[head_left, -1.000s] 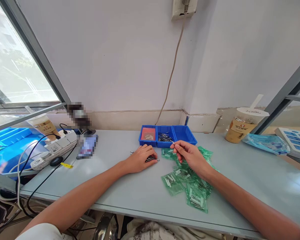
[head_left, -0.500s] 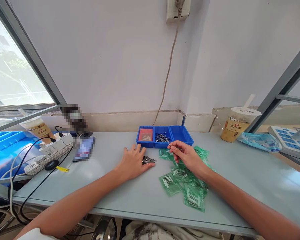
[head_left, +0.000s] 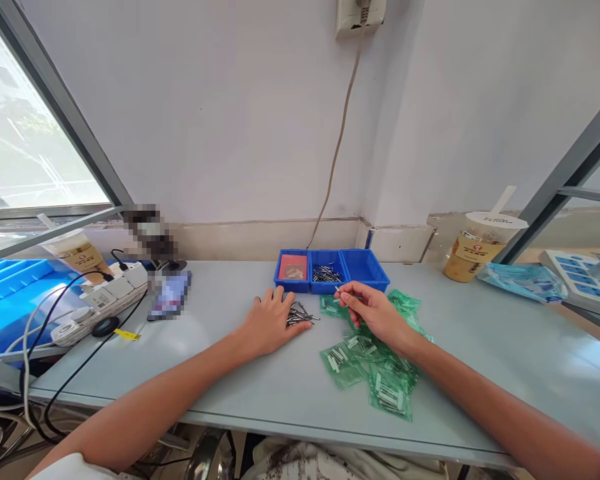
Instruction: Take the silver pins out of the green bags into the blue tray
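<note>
My left hand (head_left: 270,323) lies palm down on the grey table with its fingers spread. Beside and partly under its fingers is a loose pile of thin metal pins (head_left: 300,313). My right hand (head_left: 373,313) is closed in a pinch on a small thin pin (head_left: 338,291), of which only a pale end shows. Under and around the right hand lie several green plastic bags (head_left: 390,393) with metal pins inside. Just behind both hands stands a blue three-compartment tray (head_left: 365,289). Its left compartment holds a red piece (head_left: 294,261), its middle one more metal pins (head_left: 326,273).
A lidded drink cup (head_left: 473,250) and a blue-white packet (head_left: 523,281) stand at the right. To the left are a phone (head_left: 171,295), a power strip (head_left: 100,310) with cables, another cup (head_left: 80,253) and a blue bin (head_left: 10,320). The wall rises behind the tray.
Under my left hand the pins look more spread out, with more of them showing. My right hand keeps its pinch in nearly the same place. The whole view has shifted slightly.
</note>
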`<state>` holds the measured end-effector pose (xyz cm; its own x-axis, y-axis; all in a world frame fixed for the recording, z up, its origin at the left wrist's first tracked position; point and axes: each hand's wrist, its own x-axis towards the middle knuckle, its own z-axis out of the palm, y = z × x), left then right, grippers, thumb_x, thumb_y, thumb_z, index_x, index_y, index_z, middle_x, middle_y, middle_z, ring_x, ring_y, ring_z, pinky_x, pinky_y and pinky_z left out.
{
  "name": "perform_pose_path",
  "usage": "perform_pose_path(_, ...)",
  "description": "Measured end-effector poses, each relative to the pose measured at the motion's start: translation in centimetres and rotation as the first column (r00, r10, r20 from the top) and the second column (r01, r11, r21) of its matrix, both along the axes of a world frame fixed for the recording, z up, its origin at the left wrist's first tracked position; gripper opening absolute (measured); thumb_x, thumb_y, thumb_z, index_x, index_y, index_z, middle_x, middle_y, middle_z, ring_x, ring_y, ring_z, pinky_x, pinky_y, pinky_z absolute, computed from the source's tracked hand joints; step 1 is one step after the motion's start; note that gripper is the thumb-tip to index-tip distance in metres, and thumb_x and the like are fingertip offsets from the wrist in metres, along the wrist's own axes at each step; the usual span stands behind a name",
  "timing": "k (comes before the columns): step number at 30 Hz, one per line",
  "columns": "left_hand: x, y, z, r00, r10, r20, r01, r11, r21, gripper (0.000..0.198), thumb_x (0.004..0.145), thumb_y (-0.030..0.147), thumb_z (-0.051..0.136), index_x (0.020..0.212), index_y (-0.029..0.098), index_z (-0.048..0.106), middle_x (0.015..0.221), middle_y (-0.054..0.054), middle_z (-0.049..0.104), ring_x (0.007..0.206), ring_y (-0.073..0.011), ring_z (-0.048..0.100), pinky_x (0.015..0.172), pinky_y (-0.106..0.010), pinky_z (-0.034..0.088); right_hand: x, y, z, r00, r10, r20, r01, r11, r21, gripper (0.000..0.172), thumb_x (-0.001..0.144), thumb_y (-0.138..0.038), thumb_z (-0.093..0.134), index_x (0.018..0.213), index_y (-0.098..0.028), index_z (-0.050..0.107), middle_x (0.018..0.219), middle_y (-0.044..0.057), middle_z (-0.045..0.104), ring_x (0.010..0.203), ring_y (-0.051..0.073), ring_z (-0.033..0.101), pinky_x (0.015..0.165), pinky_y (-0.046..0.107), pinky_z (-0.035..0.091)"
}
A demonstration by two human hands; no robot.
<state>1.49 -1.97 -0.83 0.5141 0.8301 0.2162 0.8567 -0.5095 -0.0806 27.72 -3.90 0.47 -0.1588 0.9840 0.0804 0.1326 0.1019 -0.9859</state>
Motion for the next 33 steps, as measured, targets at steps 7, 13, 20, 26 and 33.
perform_pose_path(7,-0.1,0.5,0.1,0.990,-0.114,0.077,0.118,0.992,-0.045,0.057,0.101,0.073,0.038,0.117,0.022,0.053,0.113,-0.009,0.056,0.099,-0.0287,0.057,0.081,-0.040,0.048,0.1,0.2,-0.3,1.000,0.018,0.010,-0.018,1.000,0.008,0.043,0.089,-0.065,0.068,0.100,-0.023,0.068,0.088,0.000,0.062,0.057,0.010,0.049,0.054,0.026,0.042)
perform_pose_path(13,-0.3,0.9,-0.1,0.964,-0.188,0.191,0.207,0.974,-0.089,0.052,0.102,0.068,0.045,0.130,0.025,0.053,0.115,-0.008,0.055,0.103,-0.0274,0.055,0.090,-0.041,0.046,0.0,0.1,-0.2,1.000,0.015,0.021,-0.015,1.000,0.013,0.043,0.090,-0.064,0.068,0.101,-0.023,0.067,0.088,0.000,0.062,0.057,0.010,0.048,0.053,0.026,0.041)
perform_pose_path(20,0.0,0.9,-0.3,0.940,-0.131,0.314,0.184,0.972,-0.145,0.050,0.098,0.068,0.053,0.126,0.027,0.059,0.122,-0.008,0.053,0.113,-0.0300,0.049,0.096,-0.046,0.041,-0.1,-0.1,0.2,1.000,-0.015,0.022,0.015,1.000,0.015,0.048,0.086,-0.069,0.069,0.099,-0.022,0.068,0.087,0.002,0.063,0.057,0.011,0.048,0.051,0.026,0.042)
perform_pose_path(26,-0.1,1.1,0.0,0.900,-0.243,0.361,0.322,0.930,-0.178,0.048,0.103,0.059,0.051,0.141,0.030,0.056,0.138,-0.009,0.054,0.123,-0.0293,0.047,0.106,-0.046,0.039,-0.1,-0.1,0.3,1.000,-0.013,0.022,0.013,1.000,0.023,0.046,0.087,-0.067,0.068,0.099,-0.023,0.068,0.087,0.001,0.062,0.056,0.011,0.048,0.051,0.026,0.042)
perform_pose_path(33,0.0,1.2,0.2,0.891,-0.290,0.350,0.368,0.912,-0.182,0.045,0.104,0.056,0.052,0.143,0.036,0.059,0.142,-0.008,0.054,0.126,-0.0299,0.047,0.109,-0.048,0.038,-0.1,-0.1,0.4,1.000,-0.019,0.009,0.019,1.000,0.007,0.045,0.086,-0.066,0.070,0.098,-0.023,0.068,0.087,0.001,0.063,0.056,0.010,0.048,0.052,0.027,0.043)
